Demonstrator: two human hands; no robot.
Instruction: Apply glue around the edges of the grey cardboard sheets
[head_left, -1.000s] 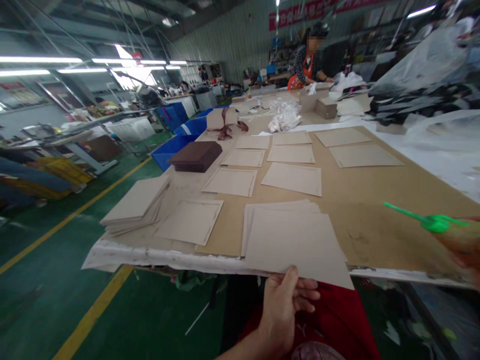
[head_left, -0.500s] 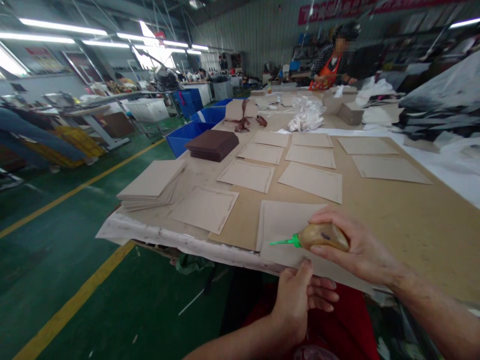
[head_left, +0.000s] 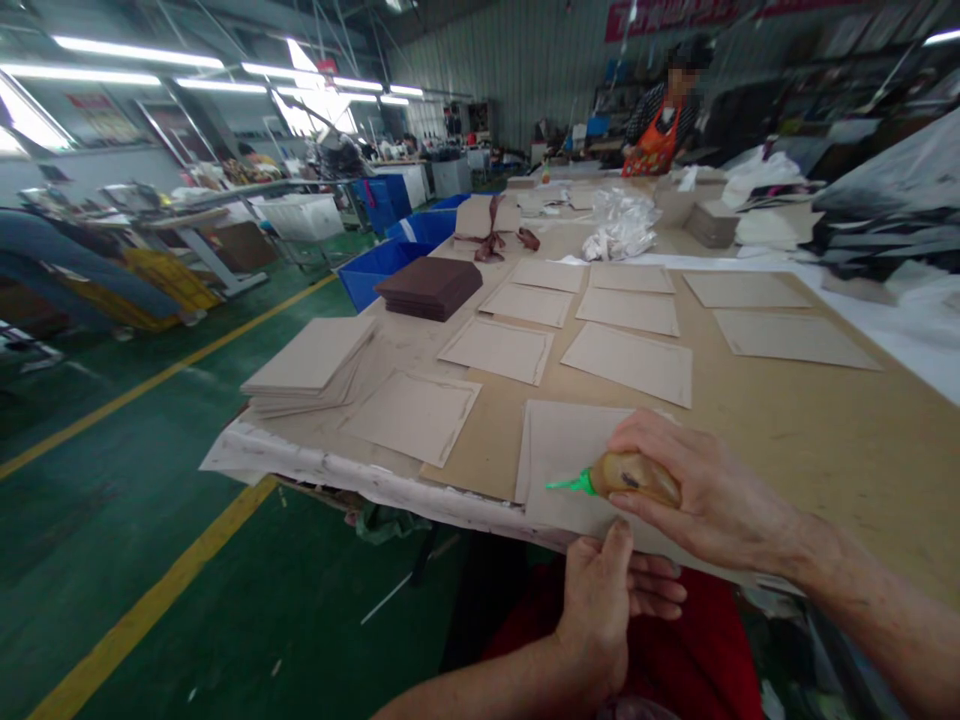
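My right hand is closed round a small amber glue bottle with a green nozzle pointing left, held just over the near stack of grey cardboard sheets. Below the table's front edge, my left hand pinches the near edge of the top sheet, thumb on top and fingers underneath.
Several single grey sheets lie spread over the brown worktable. A stack of sheets sits at the left corner, a dark brown pile behind it. Blue bins stand left of the table. Another person in an orange apron works at the far end.
My right hand swung in from the right edge with the glue bottle to over the near sheets. The left hand kept its grip on the sheet edge.
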